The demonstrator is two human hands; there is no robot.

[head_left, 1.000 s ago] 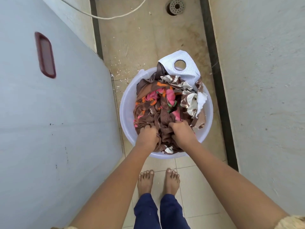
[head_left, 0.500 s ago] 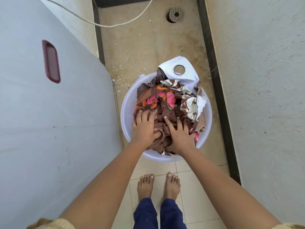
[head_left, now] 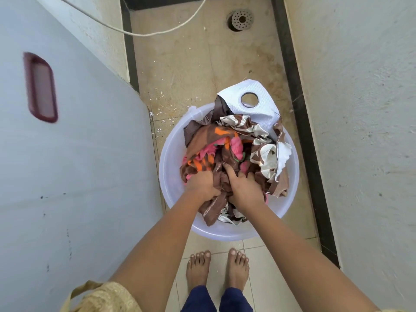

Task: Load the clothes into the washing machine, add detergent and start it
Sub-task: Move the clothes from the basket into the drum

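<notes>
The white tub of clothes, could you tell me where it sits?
The white tub sits on the floor mid-frame, between the grey panel on the left and the wall on the right.

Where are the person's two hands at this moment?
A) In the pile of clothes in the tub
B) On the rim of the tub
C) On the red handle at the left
A: both the left hand and the right hand are dug into the clothes inside the white tub.

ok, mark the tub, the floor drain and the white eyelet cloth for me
tub (head_left: 290,199): head view, bare right side of its white wall.
floor drain (head_left: 242,19): head view, middle of the perforated cover.
white eyelet cloth (head_left: 258,109): head view, white fabric just below the round eyelet.
</notes>
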